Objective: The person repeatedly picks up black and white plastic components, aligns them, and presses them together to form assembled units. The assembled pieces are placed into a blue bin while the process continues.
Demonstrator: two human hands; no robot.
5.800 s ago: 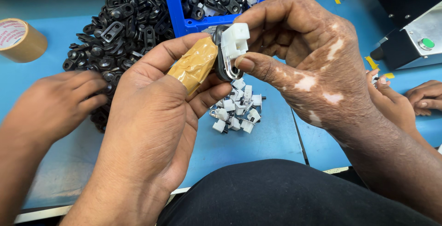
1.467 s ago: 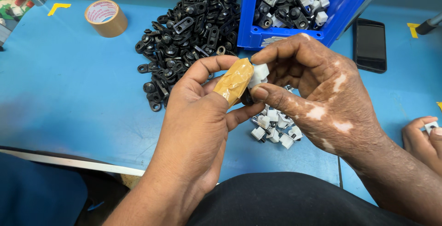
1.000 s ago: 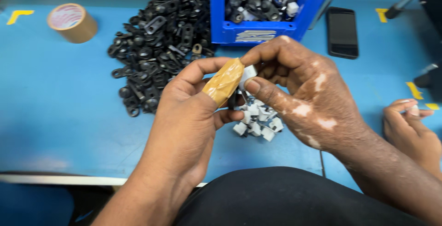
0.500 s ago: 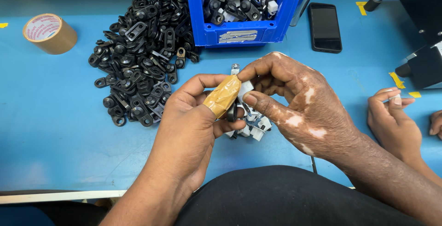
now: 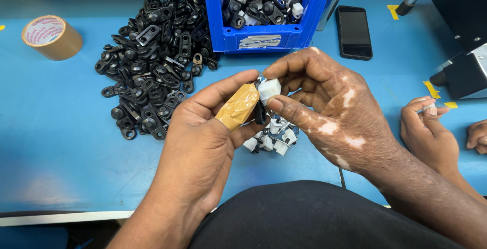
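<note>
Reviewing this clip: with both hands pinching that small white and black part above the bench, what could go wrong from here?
1. The small white plastic cap is pinched only at the fingertips between the left hand and the right hand; a slip could drop it into the loose pile of white caps below.
2. The brown tape wrap on the left thumb may dull grip feel.
3. Another person's hand works close by and could bump an elbow.

We are at an assembly bench in a workshop or small factory. Beyond our grip on the blue worktop point(image 5: 61, 142) sits a heap of identical black parts point(image 5: 152, 71), and a blue bin point(image 5: 269, 31) holds assembled ones — a tape roll point(image 5: 50, 37) far left, a dark machine point(image 5: 464, 31) right, yellow floor-style markers point(image 5: 432, 89) beside it.
</note>
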